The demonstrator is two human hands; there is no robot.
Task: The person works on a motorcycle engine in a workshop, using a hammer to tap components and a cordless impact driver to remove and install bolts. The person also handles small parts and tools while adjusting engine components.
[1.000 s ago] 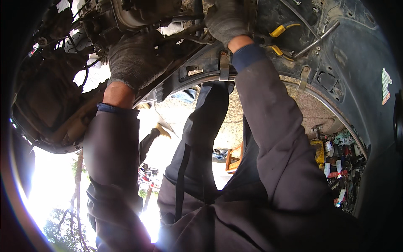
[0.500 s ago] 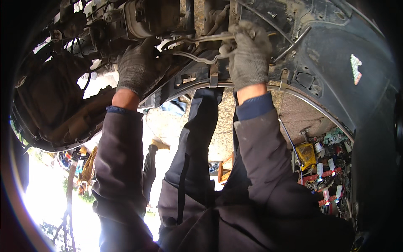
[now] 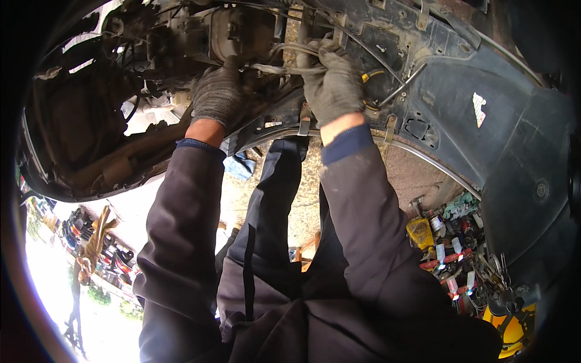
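A pair of thin, bent metal pipes [image 3: 275, 70] runs between my hands inside the opened front of a vehicle. My right hand [image 3: 334, 86], in a grey knit glove, is wrapped round their right part with the thumb and fingers closed. At the other end my left hand [image 3: 216, 95], gloved alike, is closed on the pipes; its fingertips are hidden behind the hand. Just beyond both hands sits a dirty metal housing [image 3: 233, 33] among dark engine parts.
A dark fender panel [image 3: 460, 115] with a curved metal edge [image 3: 433, 158] spans the right. A thin rod [image 3: 402, 86] juts near my right hand. Tools, bottles and a yellow container [image 3: 420, 233] crowd the lower right. A blue cloth [image 3: 239, 166] lies on the ground below.
The view has shifted. My hands are closer together, and the pipes between them have turned and moved in toward the metal housing. Both hands keep their hold.
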